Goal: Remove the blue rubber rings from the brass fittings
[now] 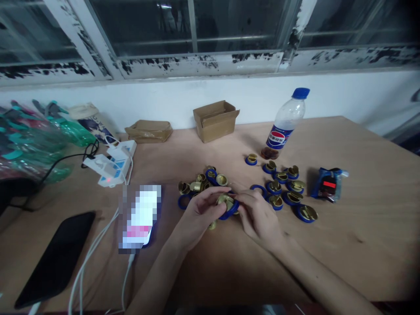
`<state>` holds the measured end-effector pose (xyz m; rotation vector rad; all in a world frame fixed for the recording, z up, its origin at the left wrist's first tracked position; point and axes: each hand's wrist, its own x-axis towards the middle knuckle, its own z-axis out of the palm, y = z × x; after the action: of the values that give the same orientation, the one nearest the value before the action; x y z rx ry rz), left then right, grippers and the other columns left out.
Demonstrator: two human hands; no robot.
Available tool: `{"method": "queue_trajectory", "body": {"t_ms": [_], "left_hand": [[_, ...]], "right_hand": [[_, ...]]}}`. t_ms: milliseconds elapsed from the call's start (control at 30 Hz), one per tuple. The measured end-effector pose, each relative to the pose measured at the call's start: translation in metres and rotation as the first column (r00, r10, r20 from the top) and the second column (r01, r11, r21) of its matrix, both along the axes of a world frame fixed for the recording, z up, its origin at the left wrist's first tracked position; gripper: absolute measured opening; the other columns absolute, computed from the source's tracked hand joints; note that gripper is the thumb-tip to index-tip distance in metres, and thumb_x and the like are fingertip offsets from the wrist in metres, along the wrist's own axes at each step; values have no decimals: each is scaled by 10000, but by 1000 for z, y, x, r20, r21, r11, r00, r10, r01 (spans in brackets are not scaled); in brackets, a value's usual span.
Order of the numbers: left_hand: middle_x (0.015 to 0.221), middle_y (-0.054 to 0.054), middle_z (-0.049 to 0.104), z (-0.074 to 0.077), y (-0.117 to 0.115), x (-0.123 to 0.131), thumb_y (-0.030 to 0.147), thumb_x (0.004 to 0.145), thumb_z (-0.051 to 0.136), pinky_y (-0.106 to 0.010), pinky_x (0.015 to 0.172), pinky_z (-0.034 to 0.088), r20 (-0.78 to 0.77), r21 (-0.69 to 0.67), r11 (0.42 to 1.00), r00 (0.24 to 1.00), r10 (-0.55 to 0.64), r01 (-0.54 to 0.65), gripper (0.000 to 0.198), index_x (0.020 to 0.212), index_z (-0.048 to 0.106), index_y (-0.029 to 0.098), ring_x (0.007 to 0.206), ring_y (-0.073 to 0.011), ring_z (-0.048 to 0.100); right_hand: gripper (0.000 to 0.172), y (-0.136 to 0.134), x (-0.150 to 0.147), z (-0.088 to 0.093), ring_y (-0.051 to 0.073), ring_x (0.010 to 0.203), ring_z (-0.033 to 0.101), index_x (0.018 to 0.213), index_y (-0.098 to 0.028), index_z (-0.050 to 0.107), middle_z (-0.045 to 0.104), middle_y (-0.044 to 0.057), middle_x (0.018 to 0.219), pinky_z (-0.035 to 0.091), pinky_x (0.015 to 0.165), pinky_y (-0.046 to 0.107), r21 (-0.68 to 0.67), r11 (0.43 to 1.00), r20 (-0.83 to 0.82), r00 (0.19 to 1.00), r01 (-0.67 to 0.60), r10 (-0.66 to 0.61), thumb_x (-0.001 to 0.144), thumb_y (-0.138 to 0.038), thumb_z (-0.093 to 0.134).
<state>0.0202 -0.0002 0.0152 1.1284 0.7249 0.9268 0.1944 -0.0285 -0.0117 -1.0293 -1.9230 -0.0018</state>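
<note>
My left hand (200, 214) is closed on a round brass fitting (224, 201), thumb on its front and fingers behind. My right hand (260, 216) pinches the blue ring (231, 212) around that fitting at its right side. The fingers partly hide how far the ring sits on the brass. Just behind my hands lies a loose pile of brass fittings (196, 187) and blue rings (184, 202). To the right stand several brass fittings with blue rings around their bases (293, 197), and a bare blue ring (258, 190) lies among them.
Behind stand a cola bottle (279, 135), an open cardboard box (215, 127) and a brown package (149, 132). A small plastic-wrapped packet (328, 184) lies right. On the left are a lit phone (142, 214), a dark phone (55, 258), white cables, a power strip (114, 173) and plastic bags (39, 140).
</note>
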Motion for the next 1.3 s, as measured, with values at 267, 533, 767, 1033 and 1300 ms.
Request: {"method": "queue_trajectory", "body": {"t_ms": [267,533,767,1033,1300], "left_hand": [[986,-59,728,-6,-1,8,324,759,735,-344,906,515,147,-11,991,980,133,-133,339,1064,627,220,991,-198,673],[1037,-44,683,3,8,-3,301,715,774,-401,922,516,144,37,917,910,389,-398,487,1142,551,228,953,-211,685],[1210,-49,598,-7,-1,5,214,663,798,-401,955,487,-187,597,687,761,621,-414,421,1043,622,246,1077,-244,604],[1123,-48,672,-10,-2,5,187,714,762,-391,953,487,-262,743,612,722,640,-273,407,1089,619,258,1052,-233,636],[1115,-68,676,-19,-3,7,74,832,585,-390,909,549,-244,902,430,795,555,-24,318,1117,553,210,1041,-194,644]], "right_hand": [[338,-2,-3,-1,214,920,609,1162,-233,471,616,97,1022,529,760,364,-19,1000,-3,1000,7,-7,868,-68,479],[262,-4,-4,5,192,833,607,1106,-232,492,611,72,936,512,717,338,-60,998,-73,997,29,-33,879,-100,494],[82,5,1,10,153,662,630,999,-226,546,659,22,801,497,624,281,-254,951,-128,968,178,-215,925,-249,520],[129,6,2,21,174,761,655,1029,-213,557,682,45,889,514,668,298,-359,930,-172,974,77,-147,916,-214,495],[143,4,1,20,168,868,587,988,-190,595,573,72,970,505,750,310,-239,962,-37,991,-136,131,896,-143,497]]}}
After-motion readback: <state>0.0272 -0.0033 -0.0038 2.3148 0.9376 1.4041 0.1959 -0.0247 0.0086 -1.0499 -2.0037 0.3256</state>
